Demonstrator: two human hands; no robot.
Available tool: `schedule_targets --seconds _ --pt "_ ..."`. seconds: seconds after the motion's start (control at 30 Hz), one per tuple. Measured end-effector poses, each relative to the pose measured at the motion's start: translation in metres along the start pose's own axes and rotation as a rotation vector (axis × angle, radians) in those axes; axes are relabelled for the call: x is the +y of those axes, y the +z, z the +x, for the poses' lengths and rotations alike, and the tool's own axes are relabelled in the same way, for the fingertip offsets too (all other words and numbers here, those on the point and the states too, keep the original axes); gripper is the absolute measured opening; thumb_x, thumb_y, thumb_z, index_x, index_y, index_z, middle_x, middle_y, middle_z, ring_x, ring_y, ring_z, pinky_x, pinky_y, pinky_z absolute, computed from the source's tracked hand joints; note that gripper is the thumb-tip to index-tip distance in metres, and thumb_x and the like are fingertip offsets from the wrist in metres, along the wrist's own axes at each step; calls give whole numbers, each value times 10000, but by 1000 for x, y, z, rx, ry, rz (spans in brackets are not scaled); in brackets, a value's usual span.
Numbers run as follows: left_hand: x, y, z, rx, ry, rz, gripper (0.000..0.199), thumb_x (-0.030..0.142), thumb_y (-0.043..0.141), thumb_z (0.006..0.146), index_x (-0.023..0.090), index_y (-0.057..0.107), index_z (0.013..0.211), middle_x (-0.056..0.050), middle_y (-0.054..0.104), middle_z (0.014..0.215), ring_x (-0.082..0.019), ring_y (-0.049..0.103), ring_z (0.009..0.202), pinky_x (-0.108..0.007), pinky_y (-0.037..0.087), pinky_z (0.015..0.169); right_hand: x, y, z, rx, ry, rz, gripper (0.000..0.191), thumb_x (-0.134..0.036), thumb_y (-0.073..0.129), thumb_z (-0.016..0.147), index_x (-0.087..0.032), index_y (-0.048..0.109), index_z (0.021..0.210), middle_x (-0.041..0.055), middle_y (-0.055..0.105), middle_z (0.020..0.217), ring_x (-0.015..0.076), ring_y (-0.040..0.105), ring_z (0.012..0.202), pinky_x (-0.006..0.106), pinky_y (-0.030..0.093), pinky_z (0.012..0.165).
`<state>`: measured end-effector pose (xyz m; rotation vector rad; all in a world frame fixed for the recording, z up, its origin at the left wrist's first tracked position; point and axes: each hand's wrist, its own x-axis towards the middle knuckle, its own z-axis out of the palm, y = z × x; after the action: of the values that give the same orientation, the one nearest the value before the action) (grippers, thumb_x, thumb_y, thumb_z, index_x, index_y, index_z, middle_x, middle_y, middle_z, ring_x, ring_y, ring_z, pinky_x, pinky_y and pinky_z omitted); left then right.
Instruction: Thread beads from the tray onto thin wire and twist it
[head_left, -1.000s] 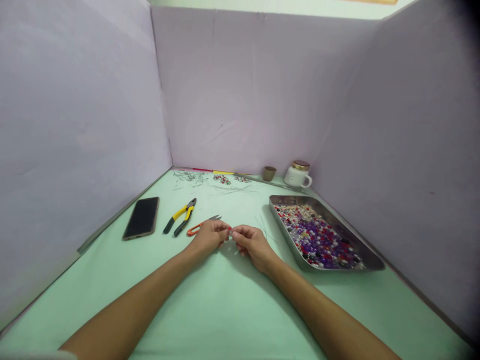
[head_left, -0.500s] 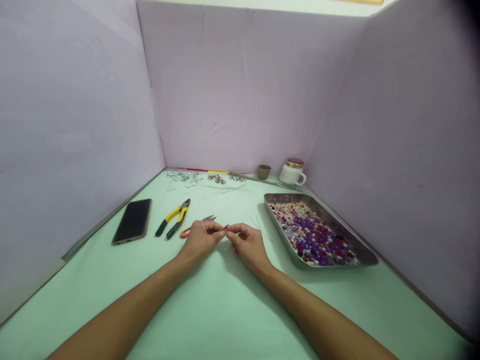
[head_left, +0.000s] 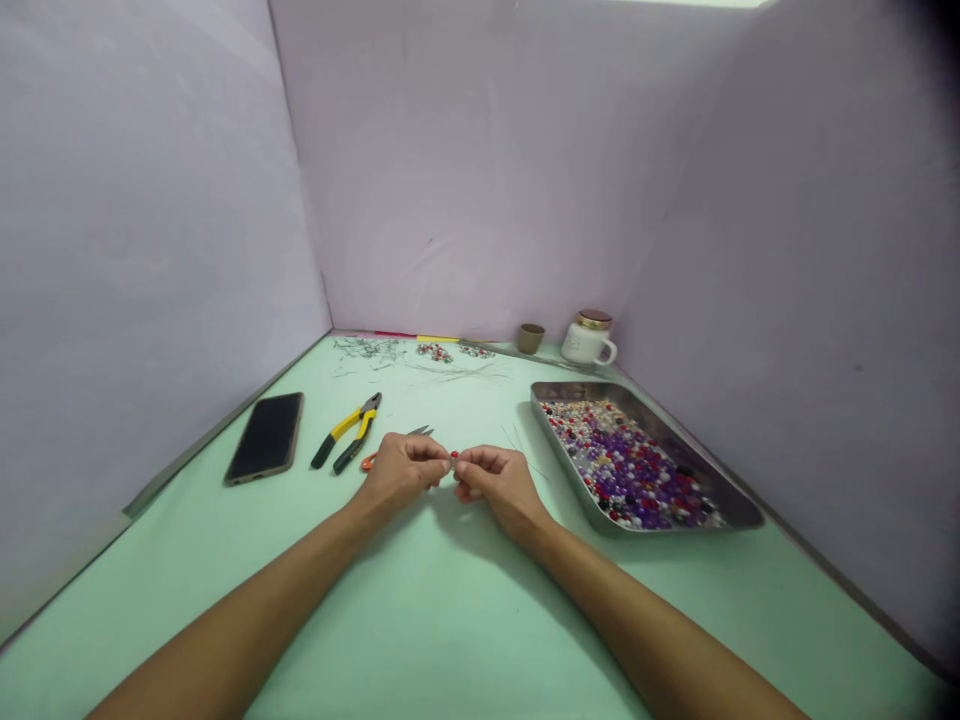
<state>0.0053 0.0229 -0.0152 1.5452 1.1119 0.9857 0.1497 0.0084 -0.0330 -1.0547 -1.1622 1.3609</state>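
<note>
A small piece with a red bead is held between my two hands, just above the table. My left hand pinches it from the left with thumb and index finger. From the other side, my right hand closes its thumb and fingertips on the same piece. The fingers hide most of it. Partly behind my left hand lie orange-handled scissors, with the blade tips showing. Thin wires rest on the table beyond my right hand.
Yellow-and-black pliers and a phone lie to the left. A metal tray of mixed beads stands right. At the back are wire scraps, beaded pieces, a small brown cup and a lidded white mug.
The camera view has tilted slightly down. Both hands stay together at the small beaded piece, with only slight finger movement.
</note>
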Motion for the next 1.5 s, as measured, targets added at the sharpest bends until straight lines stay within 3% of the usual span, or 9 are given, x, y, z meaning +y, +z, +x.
schedule_targets --seconds 0.23,0.4,0.5,0.67,0.97,1.07,1.27,1.5 --pt "-8 4 4 -43 -82 -322 92 203 592 592 111 598 585 19 488 437 -62 404 419 -210 320 449 3 -1 1 -99 191 293 163 -240 671 576 -129 607 676 -14 570 599 66 526 464 178 434 445" --pt "-9 6 6 -21 -86 -248 155 245 622 585 100 625 638 -6 536 506 -78 452 468 -223 362 493 5 -3 5 -59 223 394 139 -228 667 600 -134 612 687 -26 571 622 37 506 443 151 432 440" --pt "-8 6 5 14 -56 -101 150 237 605 604 97 638 648 -4 532 493 -85 456 481 -222 360 499 6 -3 6 -47 191 358 177 -251 673 602 -134 618 722 -14 593 645 46 519 455 166 443 461" --pt "-4 4 3 -24 13 -54 152 249 575 638 109 634 632 2 530 493 -91 459 493 -220 361 511 5 0 3 33 90 216 215 -302 675 593 -138 618 719 -9 601 595 68 523 458 192 440 471" --pt "-1 4 2 33 49 118 96 186 549 638 124 608 595 13 533 505 -87 447 483 -211 361 487 -1 -2 3 61 -111 -128 158 -279 643 604 -135 621 665 -4 580 542 96 522 463 226 436 481" --pt "-2 4 1 56 171 205 98 153 536 650 135 608 587 0 564 559 -99 482 534 -215 383 519 1 -3 4 50 -124 -110 152 -275 646 595 -138 616 655 -9 579 534 95 524 470 231 439 504" --pt "-8 2 0 88 574 428 162 114 485 719 147 636 671 -42 595 670 -114 515 636 -232 403 594 5 -3 7 52 -21 11 178 -254 676 542 -140 597 653 -17 577 520 97 529 487 231 438 520" --pt "-5 2 -1 42 526 459 167 169 501 740 147 623 629 -24 597 613 -105 501 577 -237 401 572 9 -6 8 60 -150 -125 94 -175 620 586 -158 621 678 -13 595 565 99 530 509 226 439 525"
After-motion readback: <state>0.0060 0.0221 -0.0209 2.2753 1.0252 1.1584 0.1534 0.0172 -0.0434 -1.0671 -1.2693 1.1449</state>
